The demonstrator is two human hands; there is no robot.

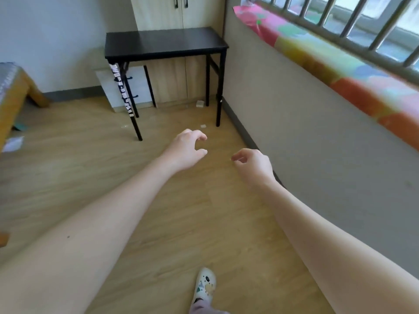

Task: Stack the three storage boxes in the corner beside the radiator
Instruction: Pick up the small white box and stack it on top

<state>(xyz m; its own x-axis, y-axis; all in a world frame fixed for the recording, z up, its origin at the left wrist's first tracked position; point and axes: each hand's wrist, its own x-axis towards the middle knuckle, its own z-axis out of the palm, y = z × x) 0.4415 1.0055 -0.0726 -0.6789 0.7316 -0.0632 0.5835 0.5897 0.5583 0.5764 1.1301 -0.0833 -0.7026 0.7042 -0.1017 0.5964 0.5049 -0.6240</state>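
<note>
wood floor (140,184) bare | black table (165,43) in corner | left hand (186,152), right hand (254,164) loosely curled, empty

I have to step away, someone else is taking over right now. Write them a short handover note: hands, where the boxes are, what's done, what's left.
Left hand: empty, fingers loosely curled, held out over the floor.
Right hand: empty, fingers loosely curled, near the wall under the window.
Boxes: none of the three storage boxes is in view. No radiator shows either.
In view: a black table in the corner with nothing on top, a white panel leaning behind it, small scraps on the floor.
Done: nothing that this view shows; no stack anywhere.
Left: find the boxes and the radiator corner, carry all three there, stack them.
</note>
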